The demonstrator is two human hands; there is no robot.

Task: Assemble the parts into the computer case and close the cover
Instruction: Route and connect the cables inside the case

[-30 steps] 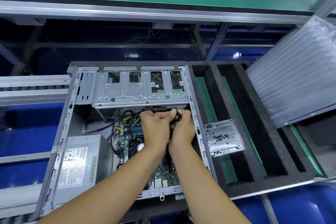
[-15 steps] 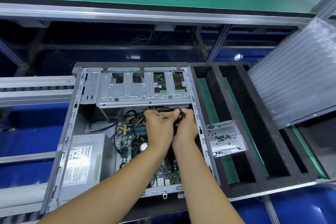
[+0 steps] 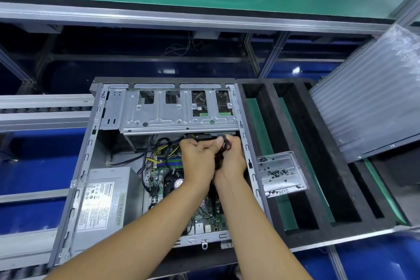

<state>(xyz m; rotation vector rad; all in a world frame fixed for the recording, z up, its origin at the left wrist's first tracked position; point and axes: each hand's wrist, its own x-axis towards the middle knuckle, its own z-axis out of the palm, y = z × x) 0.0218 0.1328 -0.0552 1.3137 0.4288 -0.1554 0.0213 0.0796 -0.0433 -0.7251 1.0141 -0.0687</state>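
Observation:
The open grey computer case lies flat in the middle of the view. Its metal drive cage spans the far end, the power supply sits at the near left, and the motherboard lies between them. Both hands are inside, just below the drive cage's right end. My right hand grips a bundle of black cables with a connector at the drive's edge. My left hand is curled tight against it, pinching the same cable bundle. The cover is not in view.
A clear plastic tray with several small black screws rests on the black foam insert right of the case. A bubble-wrap sheet leans at the far right. Conveyor rails run on the left.
Both hands stay clasped on the cables under the drive cage, shifting slightly toward the cage. The camera view has drifted a little.

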